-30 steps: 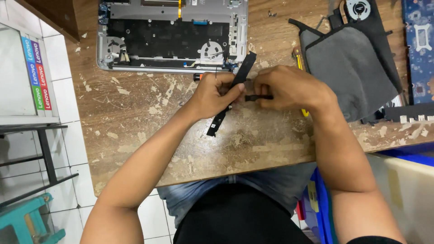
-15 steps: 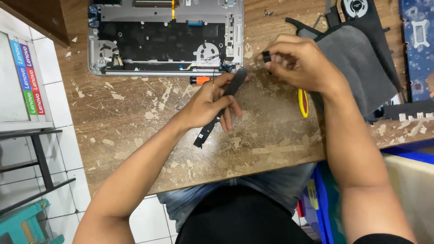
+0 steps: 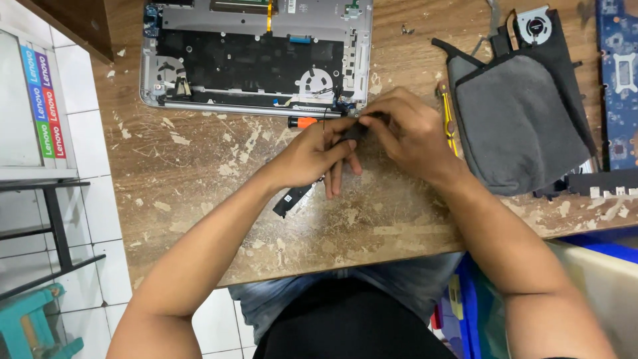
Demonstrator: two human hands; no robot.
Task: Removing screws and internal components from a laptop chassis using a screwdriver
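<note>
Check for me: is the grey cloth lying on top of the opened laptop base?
No, the grey cloth lies on the wooden table to the right of the opened laptop base, apart from it.

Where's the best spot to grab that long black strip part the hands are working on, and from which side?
Take the long black strip by its free lower end, coming from the left-front side of the table. It lies slanted, and its upper end is covered by the left hand and the right hand, so only the lower end looks open to a pinch across its narrow width.

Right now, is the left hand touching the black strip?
Touching. The head view shows the left hand lying over the black strip, fingers wrapped on it.
</note>
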